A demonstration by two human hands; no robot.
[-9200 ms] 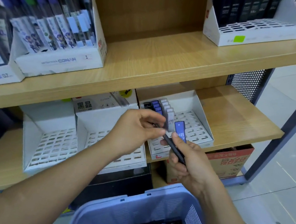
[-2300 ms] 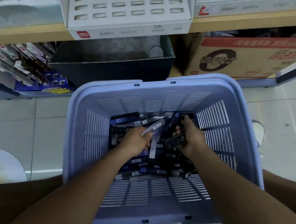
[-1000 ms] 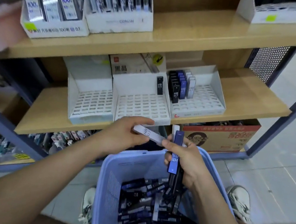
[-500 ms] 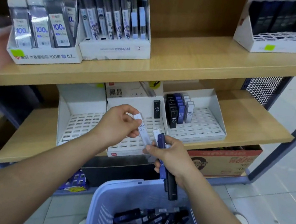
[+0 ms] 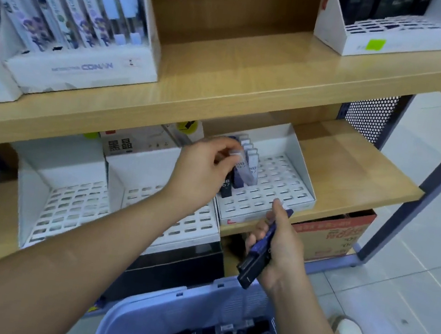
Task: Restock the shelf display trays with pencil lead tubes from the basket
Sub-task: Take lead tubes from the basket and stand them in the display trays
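Pencil lead tubes (image 5: 245, 168) stand in a short row at the back-left of the right-hand tray (image 5: 276, 188) on the lower shelf (image 5: 357, 171). Our left hand (image 5: 201, 169) pinches one pale tube (image 5: 235, 154) between thumb and fingertips right over that row. It's kinda blurry, so we can't tell if it's touching a slot. Our right hand (image 5: 281, 248) is curled round a small bundle of dark blue tubes (image 5: 256, 254), just in front of the tray's front edge. Loads more tubes lie in the lilac basket (image 5: 161, 312) below our arms
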